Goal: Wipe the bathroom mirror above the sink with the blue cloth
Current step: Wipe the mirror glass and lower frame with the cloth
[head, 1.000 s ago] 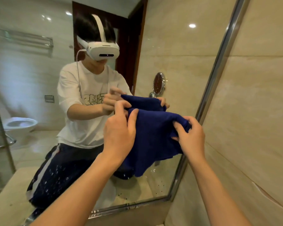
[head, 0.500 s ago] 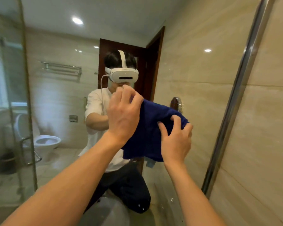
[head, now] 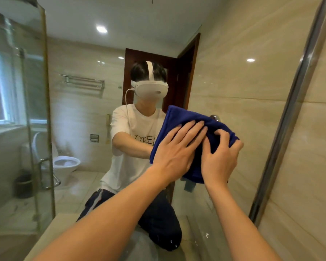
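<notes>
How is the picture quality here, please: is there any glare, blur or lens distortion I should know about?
Head view: the wide lens bends the mirror frame and stretches the forearms at the bottom edge; ceiling lights show as bright spots in the mirror, without washing it out; the left hand, right hand and blue cloth are sharp, while the glass panel at left looks soft.

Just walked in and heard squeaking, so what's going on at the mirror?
A person is wiping the bathroom mirror with a blue cloth. The left hand lies flat with straight fingers, pressing the cloth against the glass. The right hand has its fingers curled into the cloth's right side, gripping a bunched fold. The cloth sits near the mirror's right edge, close to the metal frame.
</notes>
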`<state>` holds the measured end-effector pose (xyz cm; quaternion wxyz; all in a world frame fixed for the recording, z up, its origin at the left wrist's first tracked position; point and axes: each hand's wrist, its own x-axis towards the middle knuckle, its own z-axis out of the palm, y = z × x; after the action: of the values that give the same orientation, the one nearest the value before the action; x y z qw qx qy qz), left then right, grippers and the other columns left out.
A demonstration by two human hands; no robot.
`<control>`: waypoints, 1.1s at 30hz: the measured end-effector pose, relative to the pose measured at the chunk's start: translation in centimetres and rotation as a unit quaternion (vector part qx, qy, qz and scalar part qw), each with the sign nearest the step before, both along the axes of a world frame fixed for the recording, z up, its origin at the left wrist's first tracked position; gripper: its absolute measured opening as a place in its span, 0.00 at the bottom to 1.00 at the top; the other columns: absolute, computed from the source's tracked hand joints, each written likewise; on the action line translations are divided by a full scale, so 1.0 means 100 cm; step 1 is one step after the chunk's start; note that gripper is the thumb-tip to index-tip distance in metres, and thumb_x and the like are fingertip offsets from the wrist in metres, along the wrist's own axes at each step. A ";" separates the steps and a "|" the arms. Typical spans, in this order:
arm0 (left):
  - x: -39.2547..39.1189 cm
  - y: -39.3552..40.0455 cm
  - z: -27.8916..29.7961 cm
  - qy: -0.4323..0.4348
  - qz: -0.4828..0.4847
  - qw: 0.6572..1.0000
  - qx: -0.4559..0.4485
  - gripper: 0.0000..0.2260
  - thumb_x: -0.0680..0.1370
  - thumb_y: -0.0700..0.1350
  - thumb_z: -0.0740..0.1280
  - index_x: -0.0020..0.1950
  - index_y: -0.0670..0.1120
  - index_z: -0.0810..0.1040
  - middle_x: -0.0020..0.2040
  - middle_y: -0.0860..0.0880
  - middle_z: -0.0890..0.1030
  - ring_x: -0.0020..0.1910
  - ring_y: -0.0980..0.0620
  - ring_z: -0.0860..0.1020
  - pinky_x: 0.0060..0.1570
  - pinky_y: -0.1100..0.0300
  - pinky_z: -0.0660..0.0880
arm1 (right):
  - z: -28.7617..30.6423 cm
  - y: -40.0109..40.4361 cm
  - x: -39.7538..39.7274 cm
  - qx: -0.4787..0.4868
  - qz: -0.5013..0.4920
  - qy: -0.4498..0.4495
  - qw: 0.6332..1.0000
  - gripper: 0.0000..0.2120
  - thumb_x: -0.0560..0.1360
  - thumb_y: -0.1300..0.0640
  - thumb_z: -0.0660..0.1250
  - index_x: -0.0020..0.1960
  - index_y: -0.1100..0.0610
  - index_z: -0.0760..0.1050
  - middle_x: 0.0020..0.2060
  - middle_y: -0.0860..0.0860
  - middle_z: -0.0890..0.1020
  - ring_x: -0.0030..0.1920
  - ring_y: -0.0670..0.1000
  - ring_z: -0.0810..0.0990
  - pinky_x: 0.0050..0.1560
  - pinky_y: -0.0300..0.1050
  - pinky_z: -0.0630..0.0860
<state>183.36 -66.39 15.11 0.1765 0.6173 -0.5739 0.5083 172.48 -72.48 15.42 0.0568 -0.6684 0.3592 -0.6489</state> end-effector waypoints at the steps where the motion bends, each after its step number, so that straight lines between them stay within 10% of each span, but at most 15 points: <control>1: 0.004 0.002 0.006 -0.005 0.015 1.000 -0.006 0.28 0.81 0.50 0.57 0.80 0.47 0.55 0.80 0.46 0.57 0.79 0.47 0.53 0.77 0.50 0.47 | 0.006 -0.001 0.004 -0.014 0.003 -0.008 1.000 0.15 0.75 0.50 0.68 0.59 0.54 0.72 0.54 0.58 0.71 0.47 0.57 0.75 0.42 0.42 0.68; 8: 0.060 0.047 -0.025 0.053 0.045 0.989 -0.131 0.24 0.84 0.50 0.51 0.79 0.44 0.59 0.78 0.46 0.62 0.78 0.46 0.58 0.76 0.50 0.54 | -0.010 0.038 0.073 -0.114 0.031 0.041 0.992 0.15 0.80 0.43 0.58 0.59 0.52 0.69 0.50 0.57 0.72 0.45 0.55 0.75 0.34 0.48 0.76; 14: 0.079 0.086 -0.119 0.067 0.078 0.993 -0.051 0.24 0.82 0.49 0.54 0.78 0.45 0.57 0.78 0.48 0.58 0.76 0.47 0.61 0.74 0.52 0.54 | -0.088 0.071 0.079 -0.069 0.087 0.120 0.987 0.11 0.77 0.44 0.58 0.54 0.50 0.69 0.46 0.55 0.72 0.37 0.56 0.77 0.29 0.46 0.75; 25: 0.092 0.104 0.040 0.117 0.046 0.980 -0.152 0.24 0.83 0.49 0.58 0.78 0.44 0.63 0.77 0.46 0.64 0.77 0.47 0.61 0.75 0.49 0.58 | 0.058 0.089 0.112 -0.152 0.040 0.061 0.986 0.13 0.79 0.50 0.63 0.61 0.53 0.71 0.55 0.57 0.72 0.50 0.56 0.73 0.41 0.41 0.65; 33: 0.142 0.158 -0.139 0.115 0.181 0.972 -0.095 0.30 0.81 0.49 0.54 0.81 0.44 0.49 0.81 0.46 0.49 0.79 0.45 0.53 0.77 0.49 0.47 | -0.090 0.149 0.155 -0.150 0.093 0.166 0.970 0.09 0.76 0.58 0.69 0.56 0.57 0.76 0.48 0.59 0.73 0.45 0.57 0.73 0.35 0.48 0.76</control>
<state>197.56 -50.63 1.19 0.2041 0.7458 -0.3777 0.5094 187.98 -57.63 6.43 -0.0439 -0.7981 0.1986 -0.5671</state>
